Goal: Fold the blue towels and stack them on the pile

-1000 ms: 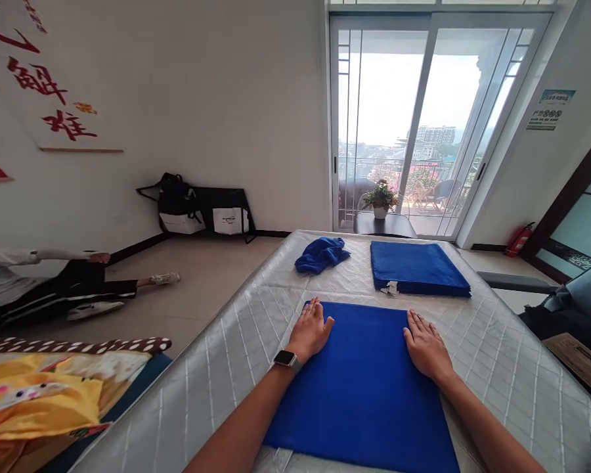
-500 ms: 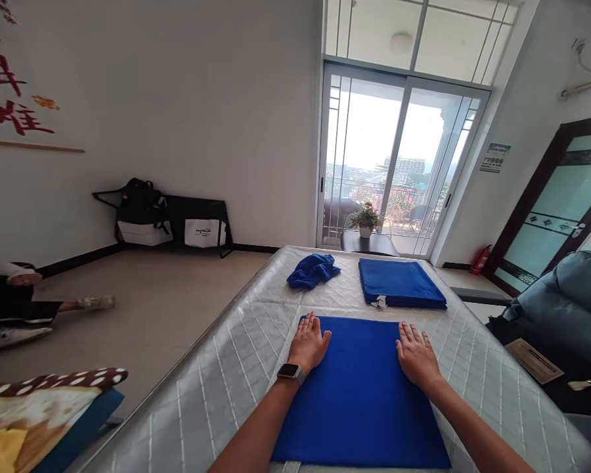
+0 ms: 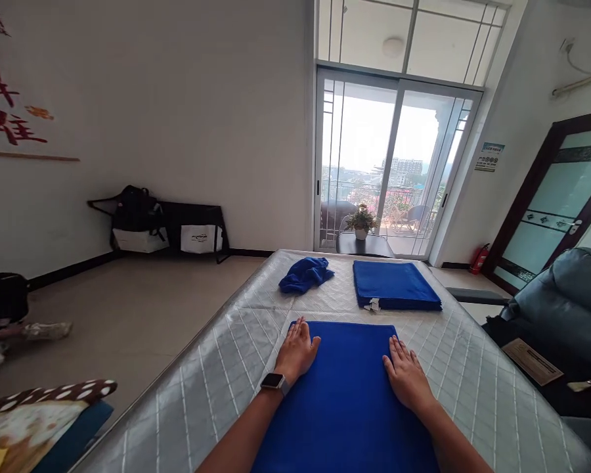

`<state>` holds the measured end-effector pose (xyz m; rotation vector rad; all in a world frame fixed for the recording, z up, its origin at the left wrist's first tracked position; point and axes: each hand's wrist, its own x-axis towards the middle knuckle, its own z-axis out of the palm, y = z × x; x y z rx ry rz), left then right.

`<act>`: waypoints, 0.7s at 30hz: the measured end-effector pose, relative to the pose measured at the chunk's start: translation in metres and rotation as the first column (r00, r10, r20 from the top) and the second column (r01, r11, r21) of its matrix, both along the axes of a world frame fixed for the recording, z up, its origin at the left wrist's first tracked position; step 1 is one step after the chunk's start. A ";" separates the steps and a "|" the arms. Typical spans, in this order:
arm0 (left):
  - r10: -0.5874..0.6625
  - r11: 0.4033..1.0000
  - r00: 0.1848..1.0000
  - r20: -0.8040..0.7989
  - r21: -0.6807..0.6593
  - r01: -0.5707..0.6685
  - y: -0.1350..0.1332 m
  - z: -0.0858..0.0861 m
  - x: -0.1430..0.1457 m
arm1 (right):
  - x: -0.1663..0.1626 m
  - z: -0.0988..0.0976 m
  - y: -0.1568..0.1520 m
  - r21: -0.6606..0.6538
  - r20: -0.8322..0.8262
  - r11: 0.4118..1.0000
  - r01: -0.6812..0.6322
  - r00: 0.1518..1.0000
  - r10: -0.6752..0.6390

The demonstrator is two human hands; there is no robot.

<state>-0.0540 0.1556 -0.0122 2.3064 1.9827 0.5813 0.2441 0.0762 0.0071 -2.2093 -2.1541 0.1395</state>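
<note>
Because the near cloth (image 3: pixel 347 401) lies flat on the mattress (image 3: pixel 201 387), smooth its side edges evenly with your left hand (image 3: pixel 294 352) and right hand (image 3: pixel 408 377), both spread flat, holding nothing.

A mattress (image 3: pixel 201 387) — seemingly — bears a flat cloth (image 3: pixel 347 401), crumpled cloth (image 3: pixel 305 275), stacked cloths (image 3: pixel 394 284).

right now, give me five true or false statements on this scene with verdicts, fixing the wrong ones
The left hand rests on the spread blue cloth. True.
The crumpled cloth lies left of the blue stack. True.
The right hand grips the blue stack. False: it lies flat at the spread blue cloth's right edge.
The watch is on the right wrist. False: it is on the left one.
The potted plant stands beyond the blue stack. True.
</note>
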 end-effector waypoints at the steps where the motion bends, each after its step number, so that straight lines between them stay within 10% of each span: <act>1: 0.000 1.000 1.000 0.000 0.010 0.000 0.000 0.000 -0.001 | 0.001 0.001 -0.001 0.000 -0.013 1.000 -0.003 1.000 0.003; 7: -0.053 0.997 0.998 0.046 0.050 0.051 -0.011 0.009 0.006 | 0.002 0.003 -0.005 0.043 -0.091 0.999 0.017 0.996 -0.013; 15: -0.553 0.832 0.823 0.134 0.028 0.554 -0.081 0.035 0.164 | 0.006 -0.005 -0.003 0.054 -0.087 0.998 -0.044 0.995 0.049; 21: -0.465 0.875 0.839 0.281 0.004 0.484 -0.088 0.030 0.205 | 0.013 -0.014 -0.002 0.065 -0.105 0.993 -0.097 0.989 0.104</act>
